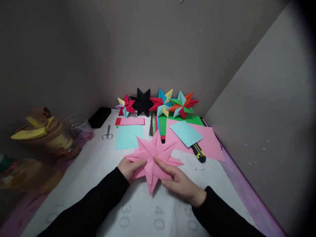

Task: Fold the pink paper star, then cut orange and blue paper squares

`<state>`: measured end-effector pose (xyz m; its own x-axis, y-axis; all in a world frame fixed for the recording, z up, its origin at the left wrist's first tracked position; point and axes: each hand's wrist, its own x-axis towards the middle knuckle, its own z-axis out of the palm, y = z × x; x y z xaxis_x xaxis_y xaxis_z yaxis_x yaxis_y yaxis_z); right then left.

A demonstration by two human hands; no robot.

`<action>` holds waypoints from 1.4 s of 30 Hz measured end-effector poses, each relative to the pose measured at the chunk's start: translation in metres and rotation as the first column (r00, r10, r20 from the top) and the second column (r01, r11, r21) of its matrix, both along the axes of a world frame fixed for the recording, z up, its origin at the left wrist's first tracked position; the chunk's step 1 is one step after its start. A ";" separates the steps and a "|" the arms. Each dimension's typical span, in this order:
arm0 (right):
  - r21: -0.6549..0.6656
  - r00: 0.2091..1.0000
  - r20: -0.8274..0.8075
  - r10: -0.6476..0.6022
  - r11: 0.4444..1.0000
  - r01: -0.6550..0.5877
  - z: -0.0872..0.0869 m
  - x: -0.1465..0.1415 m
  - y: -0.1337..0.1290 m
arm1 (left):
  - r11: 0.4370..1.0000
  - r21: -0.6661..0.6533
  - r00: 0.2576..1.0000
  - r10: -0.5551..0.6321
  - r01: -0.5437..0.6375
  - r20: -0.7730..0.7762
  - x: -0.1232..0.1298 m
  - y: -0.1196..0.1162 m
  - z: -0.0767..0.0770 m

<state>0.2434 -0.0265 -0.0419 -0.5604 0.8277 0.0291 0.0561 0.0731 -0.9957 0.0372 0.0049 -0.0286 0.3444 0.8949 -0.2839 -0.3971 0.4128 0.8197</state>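
A pink folded paper star (150, 153) with several points is held up over the white table covering. My left hand (129, 167) grips its left side, thumb on the front and the other fingers hidden behind the paper. My right hand (179, 182) holds the lower right part, its index finger touching near the star's centre and its thumb at the lower edge. Just behind the star lie a light blue sheet (128, 135) on the left and a larger pink sheet (209, 140) on the right.
Several finished paper stars (182, 104) lean against the back wall. Small scissors (108, 133) and a black phone (100, 117) lie at the left. A yellow and black cutter (198, 153) lies partly under a light blue square (186, 133). Clay pots (58, 131) stand far left.
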 end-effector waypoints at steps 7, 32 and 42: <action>0.120 0.968 -0.033 -0.248 0.961 0.250 -0.017 0.001 0.005 | 0.978 -0.039 0.978 0.204 -0.206 -0.046 -0.016 0.016 -0.001; 0.790 0.745 0.462 -0.480 0.605 -0.100 0.014 -0.011 0.003 | 0.945 0.303 0.973 -0.176 0.124 0.147 0.000 -0.013 -0.002; -0.009 0.992 -0.077 -0.098 0.995 0.098 0.039 -0.010 -0.003 | 0.476 0.864 0.575 0.666 0.162 -0.475 -0.020 -0.004 0.027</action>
